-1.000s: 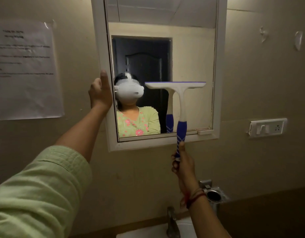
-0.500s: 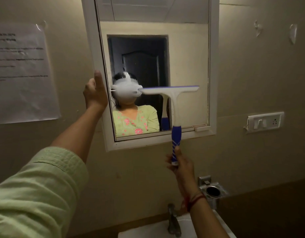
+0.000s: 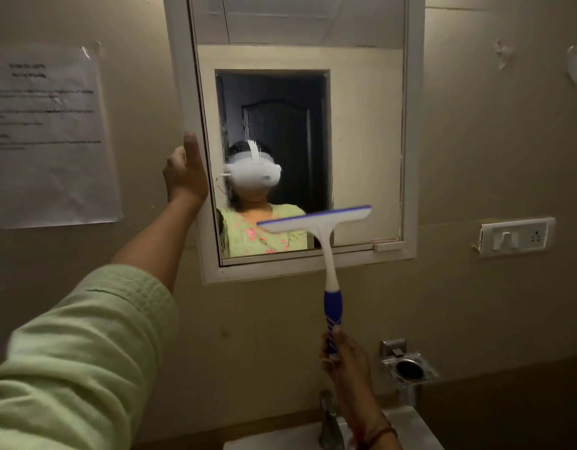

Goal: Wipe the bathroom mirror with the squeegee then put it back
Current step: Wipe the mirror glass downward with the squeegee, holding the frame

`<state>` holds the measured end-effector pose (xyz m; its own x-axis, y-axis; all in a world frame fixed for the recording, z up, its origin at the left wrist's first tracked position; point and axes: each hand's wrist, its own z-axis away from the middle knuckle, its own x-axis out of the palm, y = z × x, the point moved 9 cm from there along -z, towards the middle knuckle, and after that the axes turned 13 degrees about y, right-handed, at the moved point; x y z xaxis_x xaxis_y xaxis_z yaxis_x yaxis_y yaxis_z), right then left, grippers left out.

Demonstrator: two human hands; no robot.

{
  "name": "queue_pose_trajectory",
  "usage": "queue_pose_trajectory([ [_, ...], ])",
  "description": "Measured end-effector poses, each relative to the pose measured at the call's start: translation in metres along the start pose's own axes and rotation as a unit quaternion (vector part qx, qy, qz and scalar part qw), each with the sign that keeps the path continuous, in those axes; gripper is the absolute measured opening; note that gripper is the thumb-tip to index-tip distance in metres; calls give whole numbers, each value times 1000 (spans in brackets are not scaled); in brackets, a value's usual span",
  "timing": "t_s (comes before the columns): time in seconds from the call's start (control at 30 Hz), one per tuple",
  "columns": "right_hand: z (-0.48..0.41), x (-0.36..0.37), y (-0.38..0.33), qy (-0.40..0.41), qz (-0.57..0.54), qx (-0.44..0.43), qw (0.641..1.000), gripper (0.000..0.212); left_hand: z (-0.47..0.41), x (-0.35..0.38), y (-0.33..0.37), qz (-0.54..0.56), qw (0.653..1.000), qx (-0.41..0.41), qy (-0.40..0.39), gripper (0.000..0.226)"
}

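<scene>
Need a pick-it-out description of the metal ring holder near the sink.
Start at the white-framed mirror and drop below its lower right corner. Beside the right hand gripping the squeegee, a chrome ring holder juts from the wall, the only shiny round-holed fitting there.

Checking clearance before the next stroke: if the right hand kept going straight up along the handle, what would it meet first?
The right hand would probably reach the mirror frame bottom rail first, then the glass. Depth is unclear; the squeegee leads.
</scene>
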<state>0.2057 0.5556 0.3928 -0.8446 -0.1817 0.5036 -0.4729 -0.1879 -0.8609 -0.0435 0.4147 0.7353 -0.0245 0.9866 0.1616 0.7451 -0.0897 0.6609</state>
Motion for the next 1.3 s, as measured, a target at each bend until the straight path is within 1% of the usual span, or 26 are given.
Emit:
queue_pose_trajectory([
  [0.07,0,15,-24,-34,-12,-32,999,30,0,-1,0,-4,1000,-2,1,51],
  [0.1,0,21,-35,-47,-14,-46,998,29,0,-1,1,-5,1000,0,1,52],
  [0.2,-3,27,-51,-60,-15,-70,996,28,0,-1,1,-5,1000,6,4,52],
  [0.27,-5,18,-40,-47,-19,-60,997,32,0,-2,1,-6,1000,6,7,52],
  [0.4,-2,-11,13,15,-9,15,1000,33,-1,-1,1,-5,1000,3,4,52],
  [0.47,-1,-18,26,31,-6,36,999,32,-1,-1,0,-4,1000,4,5,52],
  [0.53,-3,-13,17,21,-8,21,1000,35,-2,-1,0,-3,1000,5,7,51],
  [0.7,-9,13,-39,-45,-30,-57,997,35,-1,-1,1,0,1000,8,3,51],
  [0.77,-11,12,-40,-44,-31,-57,997,35,0,-2,2,-1,1000,9,4,51],
  [0.83,-10,3,-28,-24,-27,-35,999,37,0,-2,2,-7,1000,8,5,51],
  [0.9,-6,-8,-4,-4,-25,1,1000,46,1,-2,2,-12,1000,5,4,51],
  [0.97,0,-14,13,1,-36,28,999,63,0,-2,3,-13,1000,3,3,51],
  [1.0,3,-15,18,2,-34,34,999,65,0,-2,2,-13,1000,3,2,51],
  [1.07,4,-13,14,2,-17,25,1000,52,0,-1,1,-14,1000,1,1,51],
  [1.13,1,-2,-4,-15,-13,-8,1000,42,0,-1,1,-10,1000,-1,3,51],
  [1.23,-3,14,-37,-41,-13,-59,997,40,0,-2,1,-9,1000,-2,7,51],
  [1.3,-5,16,-44,-40,-12,-71,997,38,0,-2,1,-9,1000,1,6,51],
])
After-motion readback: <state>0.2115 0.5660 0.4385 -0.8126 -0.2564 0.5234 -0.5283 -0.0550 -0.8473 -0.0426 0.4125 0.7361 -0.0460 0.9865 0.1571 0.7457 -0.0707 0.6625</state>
